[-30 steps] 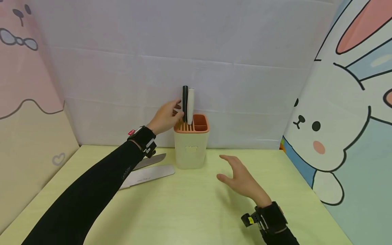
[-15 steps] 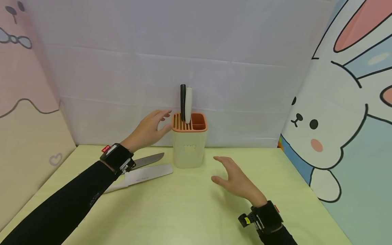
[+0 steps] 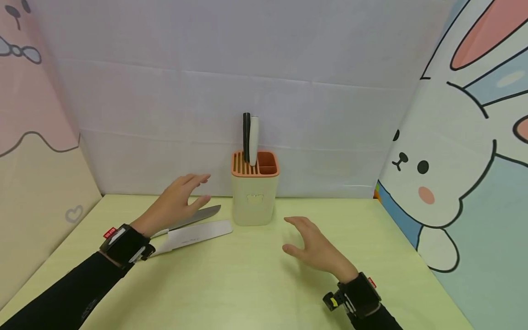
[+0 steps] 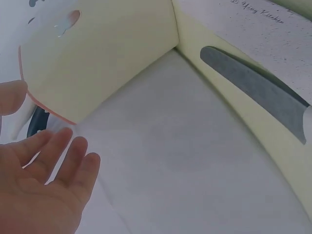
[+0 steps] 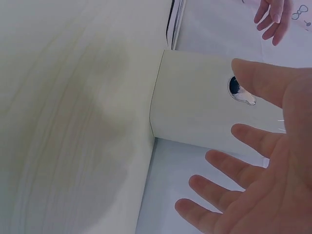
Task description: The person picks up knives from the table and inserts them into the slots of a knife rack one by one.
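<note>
A cream knife holder (image 3: 253,206) with an orange slotted top stands at the back of the table. From its slots rise a black handle (image 3: 246,137) and a white handle (image 3: 254,142), side by side. Left of it, a cleaver-like wide knife (image 3: 200,233) and a narrower knife (image 3: 202,215) lie flat, blades toward the holder. My left hand (image 3: 175,204) hovers above these knives, fingers relaxed, holding nothing; it partly covers the narrower one. To the holder's front right my right hand (image 3: 319,250) is held over the table, fingers spread, nothing in it.
The pale yellow table (image 3: 247,284) ends at a white sheet (image 3: 330,137) hung behind it. A panel with a rabbit drawing (image 3: 441,183) borders the right side, and a pink and cream panel (image 3: 37,192) the left.
My left hand has drawn back from the black handle, down and to the left, over the lying knives. The right hand has barely moved. Both handles still stand in the holder.
</note>
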Demonstrator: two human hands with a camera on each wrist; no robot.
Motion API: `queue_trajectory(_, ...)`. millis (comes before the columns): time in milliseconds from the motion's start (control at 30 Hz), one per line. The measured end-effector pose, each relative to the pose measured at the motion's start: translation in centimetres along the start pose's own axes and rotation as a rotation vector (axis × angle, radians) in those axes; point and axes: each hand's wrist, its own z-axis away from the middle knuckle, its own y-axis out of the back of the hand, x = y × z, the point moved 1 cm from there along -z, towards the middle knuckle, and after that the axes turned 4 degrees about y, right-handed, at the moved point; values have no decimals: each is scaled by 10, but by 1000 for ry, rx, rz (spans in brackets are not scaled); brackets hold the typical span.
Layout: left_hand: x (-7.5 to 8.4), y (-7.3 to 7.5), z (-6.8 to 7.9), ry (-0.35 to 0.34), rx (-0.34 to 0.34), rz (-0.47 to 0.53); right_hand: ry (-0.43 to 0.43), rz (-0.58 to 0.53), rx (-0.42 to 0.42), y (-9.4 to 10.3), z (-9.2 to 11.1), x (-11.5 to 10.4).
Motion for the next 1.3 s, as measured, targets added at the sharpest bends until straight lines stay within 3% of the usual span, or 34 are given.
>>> queue_trajectory(200, -2, -3, 28, 1, -2, -47, 6, 13, -3, 1, 2, 1)
queue_trajectory(467, -19, -10, 65, -28, 24, -152, 16, 35, -1, 5, 2, 0)
queue_trajectory(667, -24, -16, 88, 16, -36, -149, 14, 40, 1, 4, 5, 0)
queue_trajectory(1000, -42, -29, 117, 0, -48, -223, 24, 61, 6, -1, 9, 5)
queue_trajectory(1300, -53, -23, 132, 64, -106, -291, 35, 71, -1, -4, 12, 6)
